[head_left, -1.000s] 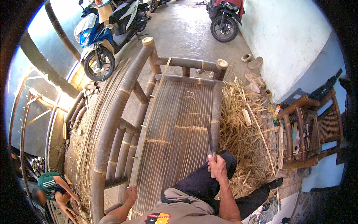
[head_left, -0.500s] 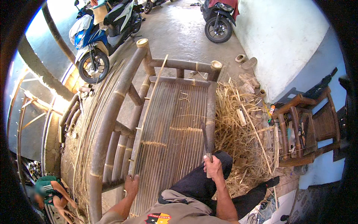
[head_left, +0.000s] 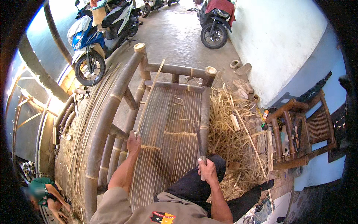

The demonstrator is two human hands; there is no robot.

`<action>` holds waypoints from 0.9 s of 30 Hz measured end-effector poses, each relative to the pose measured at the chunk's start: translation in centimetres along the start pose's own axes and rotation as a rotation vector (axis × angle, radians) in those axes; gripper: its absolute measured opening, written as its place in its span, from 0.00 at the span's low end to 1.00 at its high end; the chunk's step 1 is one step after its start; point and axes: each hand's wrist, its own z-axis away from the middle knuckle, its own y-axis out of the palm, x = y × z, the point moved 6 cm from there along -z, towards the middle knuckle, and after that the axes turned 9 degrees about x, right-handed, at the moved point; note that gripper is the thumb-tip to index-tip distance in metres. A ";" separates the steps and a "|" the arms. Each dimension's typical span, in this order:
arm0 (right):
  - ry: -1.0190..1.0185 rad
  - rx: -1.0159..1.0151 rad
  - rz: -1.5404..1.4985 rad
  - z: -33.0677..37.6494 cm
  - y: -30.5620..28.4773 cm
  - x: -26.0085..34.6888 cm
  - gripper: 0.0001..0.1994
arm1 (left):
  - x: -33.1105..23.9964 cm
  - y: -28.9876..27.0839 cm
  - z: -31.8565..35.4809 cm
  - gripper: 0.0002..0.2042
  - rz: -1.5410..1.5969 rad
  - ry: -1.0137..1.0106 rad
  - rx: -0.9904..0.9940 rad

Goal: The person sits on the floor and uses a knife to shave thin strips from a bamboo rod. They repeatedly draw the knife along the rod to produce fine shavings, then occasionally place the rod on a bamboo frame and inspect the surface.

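A bamboo bench (head_left: 112, 112) lies before me, its seat made of thin slats (head_left: 171, 127). My left hand (head_left: 133, 142) rests on a long thin bamboo strip (head_left: 149, 98) that runs along the seat's left edge. My right hand (head_left: 206, 170) grips the handle of a dark knife (head_left: 200, 142), whose blade points up along the right rail (head_left: 205, 112). My knee in dark trousers sits on the seat's near end.
Bamboo shavings (head_left: 235, 142) pile up right of the bench. A wooden chair (head_left: 298, 130) with tools stands at the right wall. Scooters (head_left: 99, 33) (head_left: 216, 22) are parked beyond. Another person (head_left: 44, 192) crouches at lower left by bamboo poles (head_left: 67, 119).
My left hand has moved up the seat's left edge to the long strip. The knife in my right hand stays by the right rail.
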 end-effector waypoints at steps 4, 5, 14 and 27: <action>-0.011 0.000 -0.054 0.0 -0.1 -0.2 0.16 | -0.1 -1.3 -0.1 0.14 -0.042 -0.022 -0.002; 0.000 0.001 -0.070 0.0 -0.1 -0.3 0.16 | 0.2 -1.8 0.6 0.14 -0.057 -0.048 -0.010; 0.027 0.052 -0.056 -1.1 0.1 0.0 0.17 | 5.7 -4.7 8.3 0.23 -0.127 -0.122 0.079; 0.039 0.043 -0.060 -0.9 0.4 0.2 0.16 | 8.0 -2.7 10.2 0.24 -0.010 -0.170 0.149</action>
